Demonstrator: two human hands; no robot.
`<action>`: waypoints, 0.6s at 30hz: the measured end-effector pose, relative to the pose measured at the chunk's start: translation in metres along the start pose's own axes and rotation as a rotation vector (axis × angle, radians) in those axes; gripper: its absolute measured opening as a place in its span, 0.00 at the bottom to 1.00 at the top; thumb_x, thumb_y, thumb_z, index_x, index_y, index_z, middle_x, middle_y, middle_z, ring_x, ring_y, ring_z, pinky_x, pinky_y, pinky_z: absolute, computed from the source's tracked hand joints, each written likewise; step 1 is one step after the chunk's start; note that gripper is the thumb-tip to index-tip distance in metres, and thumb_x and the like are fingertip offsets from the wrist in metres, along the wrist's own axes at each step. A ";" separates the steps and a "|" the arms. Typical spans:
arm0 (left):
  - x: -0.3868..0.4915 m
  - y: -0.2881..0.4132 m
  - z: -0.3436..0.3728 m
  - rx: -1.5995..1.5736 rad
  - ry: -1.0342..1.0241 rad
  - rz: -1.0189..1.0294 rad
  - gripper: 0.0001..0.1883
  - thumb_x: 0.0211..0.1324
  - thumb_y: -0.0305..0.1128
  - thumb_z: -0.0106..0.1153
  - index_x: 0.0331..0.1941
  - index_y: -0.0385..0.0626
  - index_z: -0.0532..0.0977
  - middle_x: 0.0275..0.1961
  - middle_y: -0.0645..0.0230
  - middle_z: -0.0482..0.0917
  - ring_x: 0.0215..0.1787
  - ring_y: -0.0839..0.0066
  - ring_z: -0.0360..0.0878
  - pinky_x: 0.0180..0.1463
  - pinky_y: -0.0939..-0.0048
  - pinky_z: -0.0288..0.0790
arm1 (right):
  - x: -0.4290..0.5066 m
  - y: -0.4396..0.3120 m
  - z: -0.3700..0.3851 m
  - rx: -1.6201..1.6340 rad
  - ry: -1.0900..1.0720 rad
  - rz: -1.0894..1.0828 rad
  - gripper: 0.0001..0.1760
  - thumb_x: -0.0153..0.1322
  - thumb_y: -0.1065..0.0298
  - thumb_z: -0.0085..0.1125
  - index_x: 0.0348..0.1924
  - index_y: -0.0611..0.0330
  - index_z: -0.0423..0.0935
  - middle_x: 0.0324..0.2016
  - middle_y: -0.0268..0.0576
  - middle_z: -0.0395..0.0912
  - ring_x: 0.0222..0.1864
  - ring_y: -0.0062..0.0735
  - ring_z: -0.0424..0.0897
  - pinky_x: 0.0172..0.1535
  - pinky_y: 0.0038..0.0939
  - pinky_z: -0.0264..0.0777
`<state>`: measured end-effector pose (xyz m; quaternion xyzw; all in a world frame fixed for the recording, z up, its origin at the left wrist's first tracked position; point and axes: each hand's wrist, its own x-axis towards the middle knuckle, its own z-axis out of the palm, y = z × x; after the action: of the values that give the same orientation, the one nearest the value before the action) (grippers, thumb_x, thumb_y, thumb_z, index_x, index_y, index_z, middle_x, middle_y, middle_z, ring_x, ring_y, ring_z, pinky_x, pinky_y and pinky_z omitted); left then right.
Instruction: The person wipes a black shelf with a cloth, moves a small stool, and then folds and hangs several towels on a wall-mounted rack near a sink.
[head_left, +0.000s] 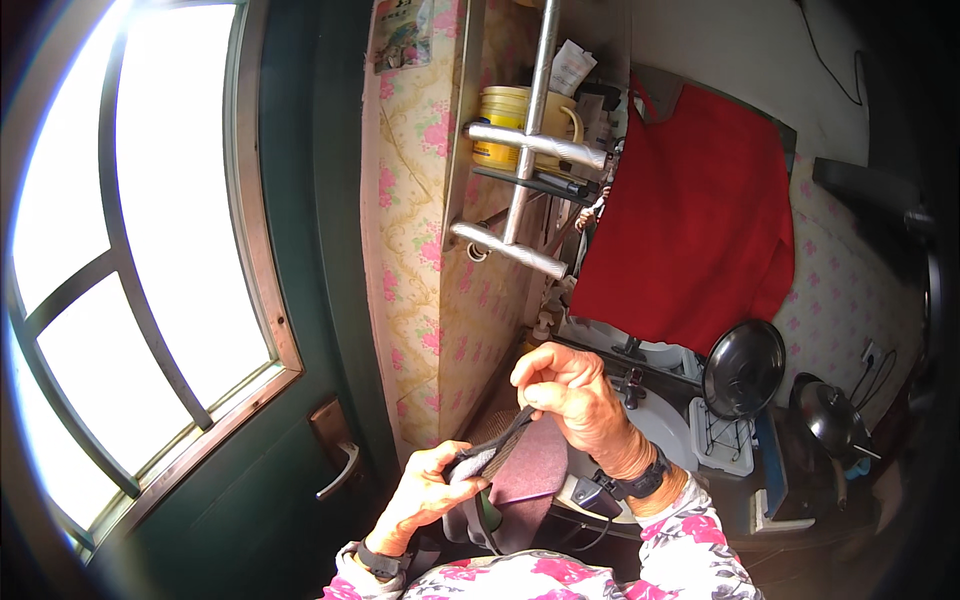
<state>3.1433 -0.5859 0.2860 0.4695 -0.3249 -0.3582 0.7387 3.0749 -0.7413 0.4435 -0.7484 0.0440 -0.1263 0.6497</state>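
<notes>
My left hand (433, 484) grips a bunched fabric item (508, 444) with a dark edge and a mesh-like grey-brown face. Higher up and to the right, my right hand (574, 397) pinches the end of that dark edge between thumb and fingers. The strip between both hands slants upward. Mauve felt-like cloth (531, 465) hangs just below it, with grey folds and a bit of green beneath. I cannot tell whether the mauve cloth belongs to the same item. Both wrists wear black straps.
A white washbasin (664, 431) with a dark faucet (634, 386) lies beyond my right hand. Red cloth (697, 217) hangs over a mirror. Metal rails (525, 150) stick out from the wall above. At left is a green door with a lever handle (339, 472). A pot lid (744, 369) leans at right.
</notes>
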 end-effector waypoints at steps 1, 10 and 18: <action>0.000 0.001 0.001 -0.023 0.014 0.018 0.16 0.43 0.20 0.66 0.40 0.39 0.76 0.29 0.78 0.74 0.30 0.88 0.69 0.34 0.84 0.66 | 0.006 -0.006 0.003 0.202 -0.049 0.016 0.07 0.65 0.76 0.55 0.36 0.63 0.75 0.26 0.32 0.74 0.29 0.16 0.72 0.35 0.19 0.68; -0.011 0.005 -0.002 -0.055 0.277 0.131 0.18 0.45 0.22 0.64 0.44 0.40 0.76 0.35 0.75 0.78 0.36 0.86 0.72 0.43 0.82 0.67 | 0.035 -0.031 0.033 0.072 -0.426 0.182 0.10 0.65 0.78 0.54 0.41 0.63 0.72 0.29 0.32 0.73 0.32 0.16 0.72 0.38 0.19 0.69; -0.009 0.036 0.017 -0.279 0.230 0.359 0.07 0.60 0.27 0.54 0.39 0.38 0.77 0.29 0.69 0.80 0.29 0.85 0.75 0.34 0.84 0.69 | 0.044 -0.024 0.065 -0.341 -0.593 0.129 0.06 0.69 0.78 0.47 0.39 0.64 0.69 0.23 0.31 0.71 0.19 0.14 0.70 0.24 0.18 0.69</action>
<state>3.1330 -0.5756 0.3242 0.3355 -0.2646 -0.2068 0.8801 3.1307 -0.6853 0.4645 -0.8459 -0.0792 0.1471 0.5065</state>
